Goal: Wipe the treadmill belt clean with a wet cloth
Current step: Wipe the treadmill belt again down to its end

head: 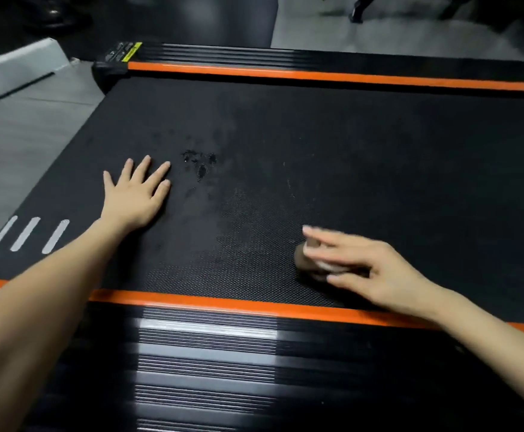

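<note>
Belt first: the black treadmill belt fills most of the view, textured and flat, bounded on the near side by an orange stripe and a ribbed side rail. The left hand lies flat on the belt with fingers spread and straight, gripping nothing. The right hand is blurred, close to the near stripe, its fingers reaching almost straight over a small pale cloth that sits on the belt under them; whether it pinches the wad or only presses it I cannot tell. Dark wet spots sit just beside the left fingertips. The cloth looks soft, light and limp, likely to bunch and slip; best held bunched under the palm, pressed flat.
</note>
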